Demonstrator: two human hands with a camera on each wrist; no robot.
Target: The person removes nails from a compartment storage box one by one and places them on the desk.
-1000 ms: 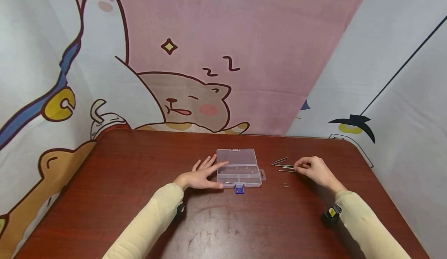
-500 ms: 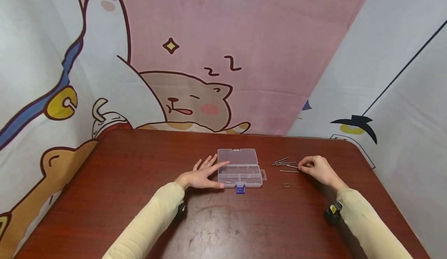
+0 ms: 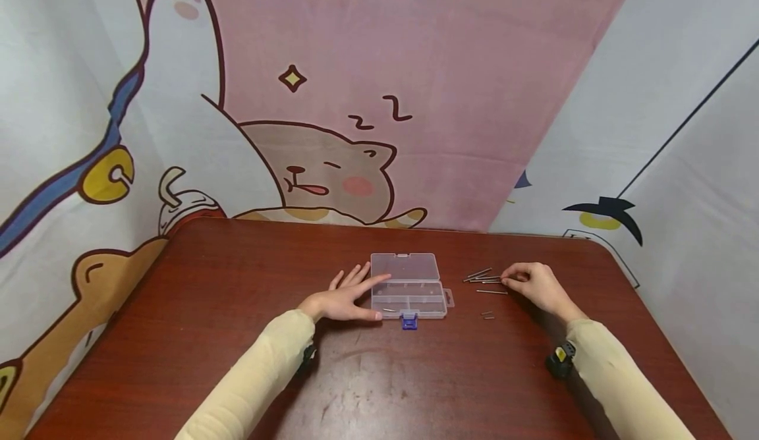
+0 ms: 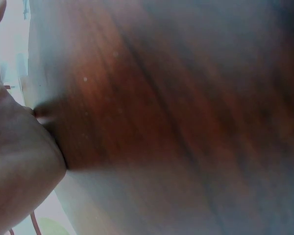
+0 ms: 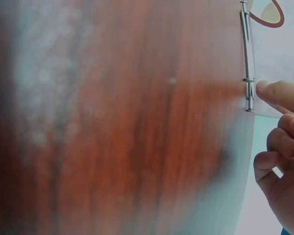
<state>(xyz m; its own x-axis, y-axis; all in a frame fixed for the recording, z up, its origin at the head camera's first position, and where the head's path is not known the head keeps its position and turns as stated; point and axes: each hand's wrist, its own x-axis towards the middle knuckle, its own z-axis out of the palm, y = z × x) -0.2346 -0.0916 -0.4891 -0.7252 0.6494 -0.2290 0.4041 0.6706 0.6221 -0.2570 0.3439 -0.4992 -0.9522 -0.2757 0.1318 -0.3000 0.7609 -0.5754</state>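
My left hand lies with spread fingers at the left side of a clear plastic compartment box. Its index finger crosses the hinge area, and the thumb is at the near left corner. The box's lid is folded back, and a blue latch hangs at its front. A small metal piece lies in the front left compartment. My right hand has curled fingers, with thumb and index tips at the right ends of several long nails. I cannot tell if it pinches one.
Two short nails lie in front of the long ones. One long nail lies slightly apart, nearer the person. The brown wooden table meets a cartoon-printed cloth at the back.
My right hand drew the end of a nail slightly to the right, then moved back left to the long nails. My left hand has stayed on the box.
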